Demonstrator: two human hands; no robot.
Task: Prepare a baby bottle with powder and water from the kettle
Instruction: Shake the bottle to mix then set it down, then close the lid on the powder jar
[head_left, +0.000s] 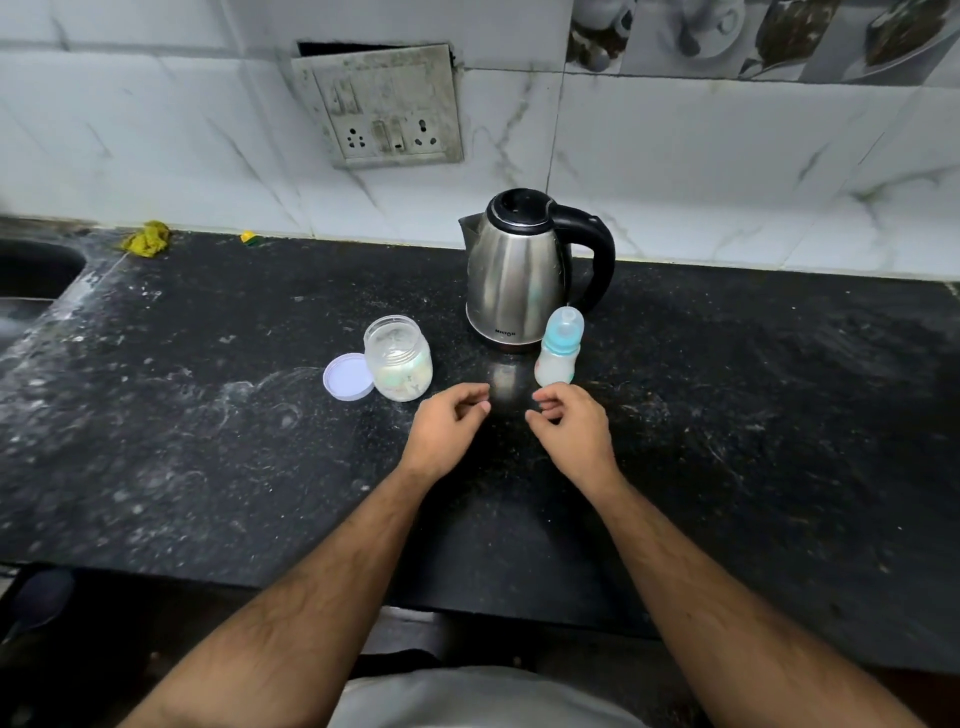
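Left hand and right hand loosely curled, empty, apart; capped milky baby bottle with blue collar upright beside steel kettle with black handle; open clear powder jar.

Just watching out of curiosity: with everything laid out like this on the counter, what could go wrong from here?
The baby bottle stands upright right beside the kettle, just beyond the right hand; a careless reach for the kettle's handle could topple it. The powder jar is open, its lid lying beside it near the left hand, so a bump might spill powder.

black speckled counter | marble-look wall tiles | grimy socket plate
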